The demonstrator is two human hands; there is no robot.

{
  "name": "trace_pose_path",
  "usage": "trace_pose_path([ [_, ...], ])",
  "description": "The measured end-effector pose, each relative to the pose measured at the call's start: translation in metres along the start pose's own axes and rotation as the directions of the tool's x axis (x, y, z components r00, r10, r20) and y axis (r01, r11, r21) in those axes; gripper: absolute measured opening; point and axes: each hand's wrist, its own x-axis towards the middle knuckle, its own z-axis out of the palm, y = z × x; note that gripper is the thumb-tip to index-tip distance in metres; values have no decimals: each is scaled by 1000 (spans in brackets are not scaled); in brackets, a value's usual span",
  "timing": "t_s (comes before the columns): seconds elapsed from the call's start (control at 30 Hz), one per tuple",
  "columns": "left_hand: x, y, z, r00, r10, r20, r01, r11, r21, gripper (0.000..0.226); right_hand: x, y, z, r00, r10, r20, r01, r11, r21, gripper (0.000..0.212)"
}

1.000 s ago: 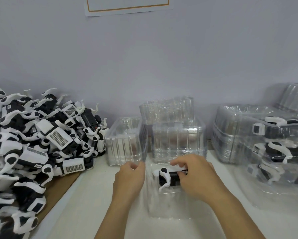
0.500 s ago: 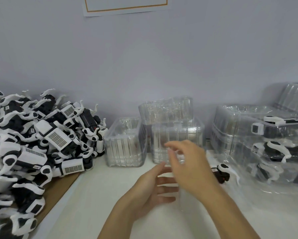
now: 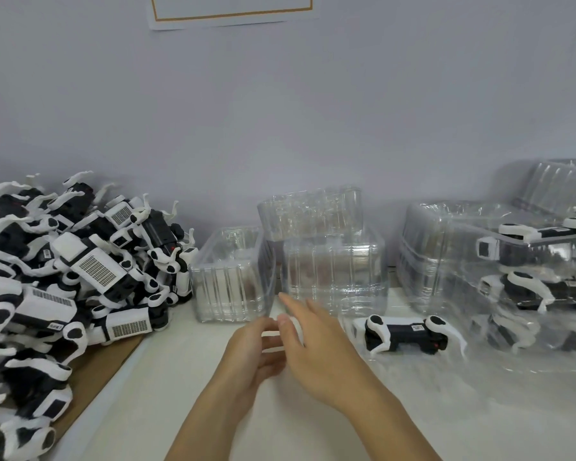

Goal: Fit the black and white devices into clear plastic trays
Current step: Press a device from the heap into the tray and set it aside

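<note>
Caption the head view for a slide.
Both empty hands, left and right, reach toward stacked clear plastic trays; one packed black-and-white device lies to the right.

Bare white table (image 3: 180, 410) lies open in front, hemmed left by the heap of devices (image 3: 63, 277), behind by stacked empty trays (image 3: 330, 261), and right by a packed device (image 3: 406, 334) and filled trays (image 3: 513, 277).

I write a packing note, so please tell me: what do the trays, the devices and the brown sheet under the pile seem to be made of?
Trays: thin clear plastic, glossy; you see through the ribbed walls, with bright glints.
Devices: hard moulded plastic, probably; black bodies and white legs with a soft sheen, one side perforated.
Brown sheet: likely cardboard; flat, matt, brown.
</note>
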Motion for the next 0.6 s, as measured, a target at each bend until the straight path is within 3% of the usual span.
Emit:
trace_pose_path([
  [0.13, 1, 1, -1, 999, -25, -46, 24, 1000, -21, 25, 1, 8, -12, 999, 30, -40, -29, 999, 37, 47],
  [0.6, 1, 1, -1, 997, -37, -68, 37, 999, 2, 21, -6, 45, -55, 962, 200, -185, -220, 971, -91, 43],
])
